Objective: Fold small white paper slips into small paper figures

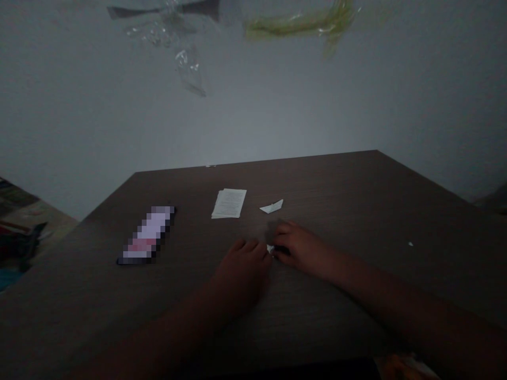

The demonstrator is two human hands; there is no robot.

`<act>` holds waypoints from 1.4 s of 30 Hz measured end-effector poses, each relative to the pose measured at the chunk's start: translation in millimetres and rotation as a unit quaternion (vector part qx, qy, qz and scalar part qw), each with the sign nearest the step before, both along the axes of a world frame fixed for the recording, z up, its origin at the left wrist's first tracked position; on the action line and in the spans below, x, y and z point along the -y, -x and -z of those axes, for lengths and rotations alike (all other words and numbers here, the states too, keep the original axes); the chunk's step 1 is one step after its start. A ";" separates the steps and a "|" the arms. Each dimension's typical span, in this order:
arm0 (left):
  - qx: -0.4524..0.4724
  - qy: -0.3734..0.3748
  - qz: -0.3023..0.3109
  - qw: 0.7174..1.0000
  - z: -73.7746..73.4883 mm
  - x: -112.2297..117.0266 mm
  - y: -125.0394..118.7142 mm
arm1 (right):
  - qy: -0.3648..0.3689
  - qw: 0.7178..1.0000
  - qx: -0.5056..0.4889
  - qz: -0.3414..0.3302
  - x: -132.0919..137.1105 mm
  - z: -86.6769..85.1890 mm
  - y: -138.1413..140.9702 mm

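Note:
A small white piece of paper (270,248) shows between my two hands, mostly covered by the fingers. My left hand (244,268) is closed at its left side, with the fingers curled down and the tips hidden. From the right, my right hand (298,245) pinches the paper with bent fingers and thumb. Just beyond the hands lies a folded paper boat (272,207) with printed lines on it. To its left sits a short stack of printed paper sheets (228,203).
A phone (147,235) with a blurred, lit screen lies on the left of the brown wooden table (336,182). One tiny white scrap (411,244) is at the right. Behind the table's far edge stands a wall (277,105) with clear and yellow tape on it.

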State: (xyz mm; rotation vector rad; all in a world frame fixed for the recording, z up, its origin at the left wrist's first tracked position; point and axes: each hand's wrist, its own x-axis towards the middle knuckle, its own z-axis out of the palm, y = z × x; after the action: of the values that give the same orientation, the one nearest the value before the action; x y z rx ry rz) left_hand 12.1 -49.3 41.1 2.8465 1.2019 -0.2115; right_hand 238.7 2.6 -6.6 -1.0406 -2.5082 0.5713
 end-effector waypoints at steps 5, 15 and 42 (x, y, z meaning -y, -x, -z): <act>0.038 0.020 0.006 0.999 1.7 10.6 3.9 | 0.041 0.999 -0.019 0.009 -10.9 -1.0 -2.8; 0.124 0.069 0.038 0.989 -0.9 -3.3 7.0 | 0.049 0.998 -0.043 -0.006 -14.7 -1.7 -4.5; 0.228 0.091 -0.021 0.969 26.5 -41.3 24.4 | 0.035 0.998 -0.028 -0.038 -23.2 -3.5 -9.4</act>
State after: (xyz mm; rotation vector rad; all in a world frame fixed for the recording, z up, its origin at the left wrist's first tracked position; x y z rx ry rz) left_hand -12.3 -8.0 14.6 2.5097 1.0765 0.3046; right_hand 248.1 25.8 -3.1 -0.9449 -2.5034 0.7058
